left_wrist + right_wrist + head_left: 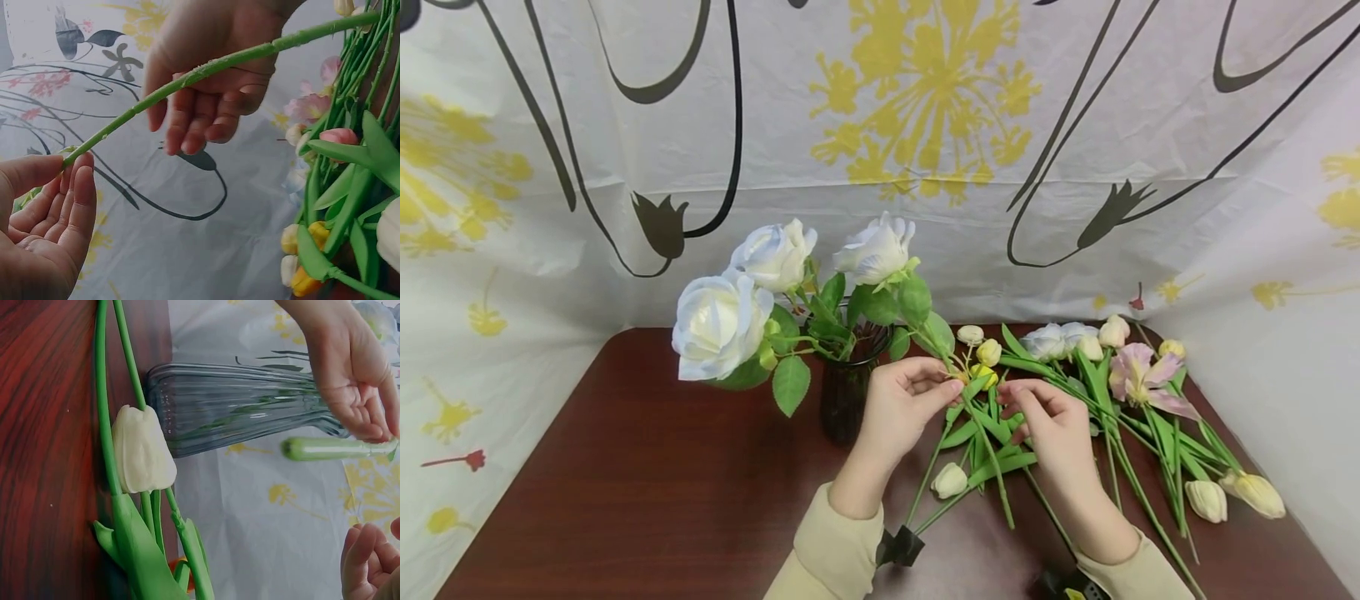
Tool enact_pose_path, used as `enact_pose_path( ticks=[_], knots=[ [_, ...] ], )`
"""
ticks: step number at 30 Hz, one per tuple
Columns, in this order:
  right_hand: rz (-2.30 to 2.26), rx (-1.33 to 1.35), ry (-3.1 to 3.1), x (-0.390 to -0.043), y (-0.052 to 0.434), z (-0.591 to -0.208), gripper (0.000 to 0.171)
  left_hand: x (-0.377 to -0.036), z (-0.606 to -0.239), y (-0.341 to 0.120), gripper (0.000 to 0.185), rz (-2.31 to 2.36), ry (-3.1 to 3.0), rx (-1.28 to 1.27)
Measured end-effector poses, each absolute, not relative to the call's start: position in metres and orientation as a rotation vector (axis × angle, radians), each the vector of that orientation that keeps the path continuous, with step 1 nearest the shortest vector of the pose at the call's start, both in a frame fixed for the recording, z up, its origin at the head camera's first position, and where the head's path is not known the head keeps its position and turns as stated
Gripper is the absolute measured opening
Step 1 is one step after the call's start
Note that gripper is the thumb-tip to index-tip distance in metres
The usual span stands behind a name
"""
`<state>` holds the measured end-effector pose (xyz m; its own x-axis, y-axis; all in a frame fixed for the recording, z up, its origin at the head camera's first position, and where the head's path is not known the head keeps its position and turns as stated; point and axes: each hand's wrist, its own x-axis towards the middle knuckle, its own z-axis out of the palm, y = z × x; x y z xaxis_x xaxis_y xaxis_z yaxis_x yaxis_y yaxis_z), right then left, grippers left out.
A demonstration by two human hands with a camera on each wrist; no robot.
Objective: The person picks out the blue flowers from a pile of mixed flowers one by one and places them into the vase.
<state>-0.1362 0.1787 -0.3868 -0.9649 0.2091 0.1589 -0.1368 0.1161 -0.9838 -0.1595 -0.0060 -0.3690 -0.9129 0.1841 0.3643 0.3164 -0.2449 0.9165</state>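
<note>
Draped across the whole top and both sides of the head view, a white backdrop cloth (1150, 100) printed with yellow blooms and dark curling stems, evidently hung to close off the work area. Below it, filling the lower frame, a dark red-brown wooden table (647, 500).

Left of centre, three big white roses (722, 321) standing in a dark ribbed glass vase (844, 400), stems down in it so the heads fan out above the rim. At lower right, spread flat on the wood, a loose pile of tulips (1142, 392), cream, yellow and pink, laid out side by side, probably for easy picking.

Just right of the vase at mid-frame, both hands raised above the table with a single green stem (206, 69) between them. Left hand (901, 408) pinching it between thumb and fingertips, plain in the left wrist view at lower left, where the stem runs out from that pinch up toward the upper right. Right hand (1051, 425) loosely curled at the stem, fingers bent near or against it; a firm grip not clear in any view. Held that way, seemingly, to steady the stem.

Smallest, in the right wrist view: one cream tulip head (142, 456) lying against the vase base.
</note>
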Motion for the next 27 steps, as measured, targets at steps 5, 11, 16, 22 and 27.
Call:
enact_pose_path(
  ticks=[5,11,16,22,27],
  knots=[
    [1.906,-0.085,-2.152,-0.138,0.181,-0.387,0.027,-0.155,-0.361,-0.012,0.011,-2.301,-1.819,-0.644],
    [1.907,-0.101,-2.224,-0.14,0.181,-0.389,0.026,-0.149,-0.35,-0.02,0.009,-2.285,-1.719,-0.676],
    [1.916,-0.074,-2.277,-0.142,0.18,-0.394,0.024,-0.145,-0.344,-0.027,0.008,-2.27,-1.637,-0.7],
    [1.79,0.111,-2.374,-0.146,0.177,-0.404,0.027,-0.14,-0.337,-0.036,0.009,-2.233,-1.605,-0.702],
    [1.764,0.265,-2.387,-0.151,0.171,-0.413,0.036,-0.136,-0.33,-0.044,0.008,-2.169,-1.598,-0.718]
  ],
)
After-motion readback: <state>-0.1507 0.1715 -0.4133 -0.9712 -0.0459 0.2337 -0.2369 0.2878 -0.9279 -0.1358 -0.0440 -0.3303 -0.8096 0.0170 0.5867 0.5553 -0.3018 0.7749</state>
